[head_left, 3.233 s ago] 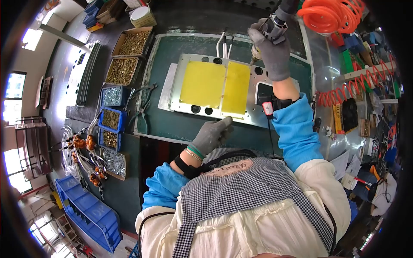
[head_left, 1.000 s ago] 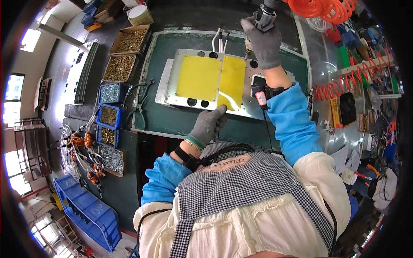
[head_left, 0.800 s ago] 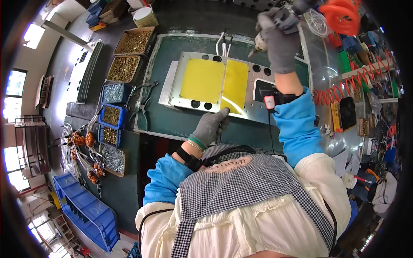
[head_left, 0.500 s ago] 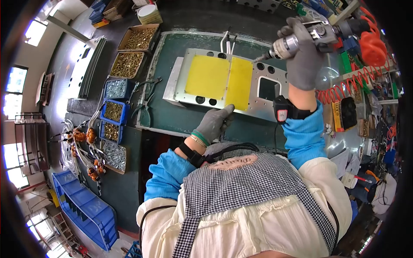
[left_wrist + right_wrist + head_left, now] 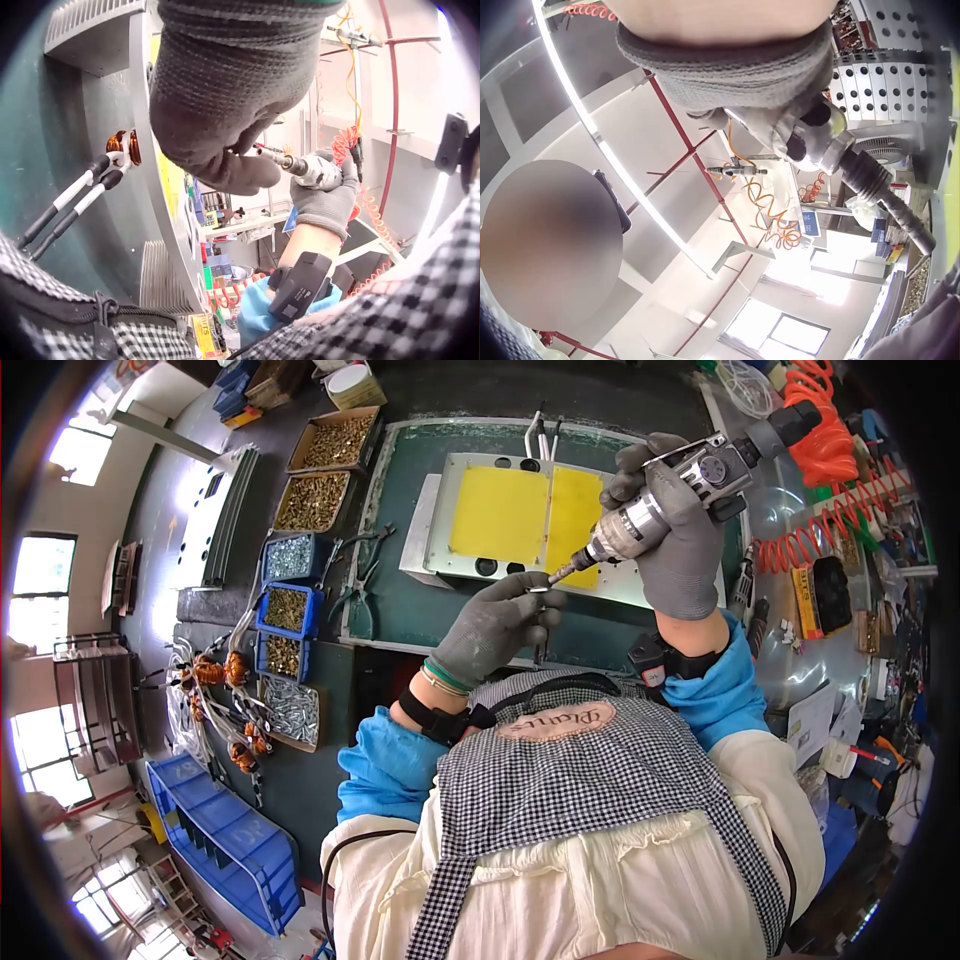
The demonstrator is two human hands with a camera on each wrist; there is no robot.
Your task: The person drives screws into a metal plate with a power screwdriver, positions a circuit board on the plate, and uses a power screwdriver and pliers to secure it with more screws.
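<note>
In the head view my gloved right hand (image 5: 685, 555) grips a silver air screwdriver (image 5: 632, 525), its bit aimed down-left. My gloved left hand (image 5: 488, 632) pinches a small shiny metal piece (image 5: 540, 589) at the bit's end, over the near edge of a metal panel (image 5: 440, 530) with two yellow sheets (image 5: 500, 510). The left wrist view shows the curled fingers of my left hand (image 5: 225, 97) close to the tool (image 5: 315, 171). In the right wrist view the tool's shaft (image 5: 889, 202) points toward part of my left hand (image 5: 922, 330). Whether bit and piece touch, I cannot tell.
Left of the green mat (image 5: 400, 455) are pliers (image 5: 360, 600), boxes of brass parts (image 5: 335, 442) and blue bins (image 5: 290, 557). White cables (image 5: 542, 438) stand behind the panel. A coiled orange hose (image 5: 825, 445) hangs at the upper right.
My right hand has swung the tool from above the panel's far right side out to the right, then down toward my left hand. My left hand has left the panel's near edge and now pinches a small piece.
</note>
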